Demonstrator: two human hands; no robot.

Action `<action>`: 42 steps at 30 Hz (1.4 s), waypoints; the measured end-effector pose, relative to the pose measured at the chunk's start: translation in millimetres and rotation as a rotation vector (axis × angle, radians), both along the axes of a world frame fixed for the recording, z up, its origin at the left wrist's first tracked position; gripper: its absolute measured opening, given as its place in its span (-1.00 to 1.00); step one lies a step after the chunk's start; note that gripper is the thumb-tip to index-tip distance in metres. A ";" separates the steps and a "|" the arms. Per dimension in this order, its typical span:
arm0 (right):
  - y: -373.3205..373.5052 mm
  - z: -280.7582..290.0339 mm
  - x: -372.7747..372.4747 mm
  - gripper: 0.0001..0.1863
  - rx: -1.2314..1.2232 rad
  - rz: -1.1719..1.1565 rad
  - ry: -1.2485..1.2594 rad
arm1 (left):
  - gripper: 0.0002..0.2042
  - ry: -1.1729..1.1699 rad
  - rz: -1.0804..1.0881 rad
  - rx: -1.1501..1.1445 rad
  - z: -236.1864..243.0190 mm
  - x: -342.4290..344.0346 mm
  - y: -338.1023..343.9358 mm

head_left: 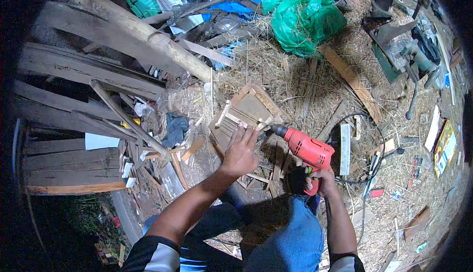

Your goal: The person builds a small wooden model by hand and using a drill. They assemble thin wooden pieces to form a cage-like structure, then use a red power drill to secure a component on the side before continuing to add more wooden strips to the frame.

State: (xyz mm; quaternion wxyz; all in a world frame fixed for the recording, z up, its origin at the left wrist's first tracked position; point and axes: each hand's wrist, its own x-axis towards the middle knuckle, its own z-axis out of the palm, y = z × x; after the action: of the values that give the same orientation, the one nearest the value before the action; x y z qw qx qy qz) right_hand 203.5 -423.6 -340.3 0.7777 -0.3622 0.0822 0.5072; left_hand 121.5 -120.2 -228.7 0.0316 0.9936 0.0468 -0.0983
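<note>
A red corded power drill is gripped by its handle in my right hand, with the fingers wrapped round it. Its black chuck points left at the edge of a small slatted wooden piece. Whether the bit touches the wood, I cannot tell. My left hand lies over the slats with its fingers stretched out, pressing on them near the chuck. Beneath the slats is an angular wooden board with a raised rim.
Straw and wood scraps cover the ground. The drill's black cable loops at the right. A green plastic bag lies at the far side, a metal vise stands far right, and stacked planks and a long pole fill the left.
</note>
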 end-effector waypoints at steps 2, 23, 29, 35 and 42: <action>-1.1 -5.0 -1.5 -0.60 0.014 -0.012 -0.007 | -0.17 0.002 -0.001 -0.007 2.2 2.4 -1.7; 1.2 -8.0 -5.6 -0.61 0.017 -0.054 0.046 | -0.19 -0.009 -0.007 0.004 0.9 1.2 -1.5; 4.4 0.4 -6.0 -0.64 0.008 -0.071 0.048 | -0.18 0.032 -0.005 0.000 5.6 3.8 -2.6; 3.3 5.2 -0.3 -0.65 -0.010 -0.047 0.013 | -0.18 0.031 -0.009 0.010 4.4 3.2 -2.1; 3.6 5.2 -0.3 -0.62 -0.035 -0.052 -0.017 | -0.19 0.039 -0.004 0.014 4.2 3.6 -2.6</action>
State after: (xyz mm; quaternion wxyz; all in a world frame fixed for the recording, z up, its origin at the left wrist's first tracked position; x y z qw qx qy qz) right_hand 203.2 -420.0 -335.1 0.7847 -0.3777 0.0939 0.4824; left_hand 125.1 -122.8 -224.6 0.0237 0.9917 0.0459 -0.1176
